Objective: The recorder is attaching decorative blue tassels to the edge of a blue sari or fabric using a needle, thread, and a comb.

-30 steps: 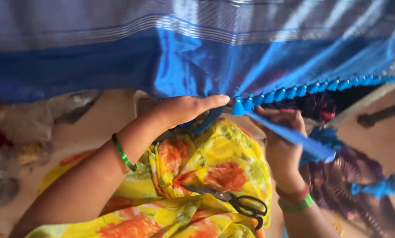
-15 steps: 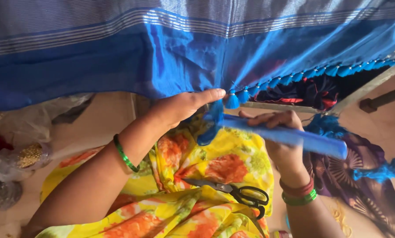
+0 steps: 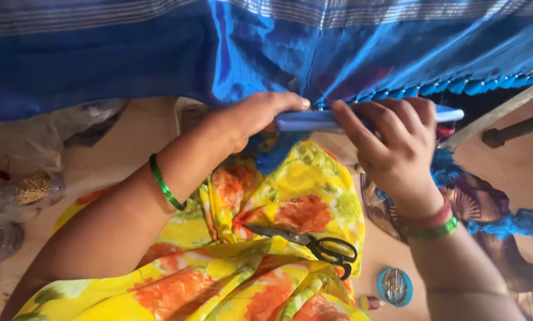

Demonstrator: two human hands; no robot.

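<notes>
Head view looks down on a flat light-blue strip [image 3: 361, 119] held level just under the tasselled hem of a blue cloth [image 3: 159, 59] that hangs across the top of the frame. Both hands grip this strip. At its near end the left hand [image 3: 260, 116] closes on it, the fingertips curled over the top and touching the cloth's lower edge. From the other side the right hand [image 3: 397, 142] wraps it, fingers folded over the front and the thumb side hidden behind, so the strip's far end sticks out past the knuckles toward the right. A row of small blue tassels [image 3: 433, 89] runs along the hem, starting right above the strip and climbing to the right edge.

On the left wrist sits a green bangle [image 3: 165, 184]; red and green bangles [image 3: 436, 223] sit on the right wrist. Below the hands lies a yellow garment with orange flowers [image 3: 278, 220] over the person's lap, and black-handled scissors [image 3: 314, 241] rest on it, blades pointing left. Just beside the scissors on the floor sits a small round blue container [image 3: 395, 286]. Loose blue thread bundles [image 3: 516, 223] lie to the right of the right forearm, on a dark patterned cloth [image 3: 474, 202]. Crumpled clear plastic bags [image 3: 22, 190] sit at the far left.
</notes>
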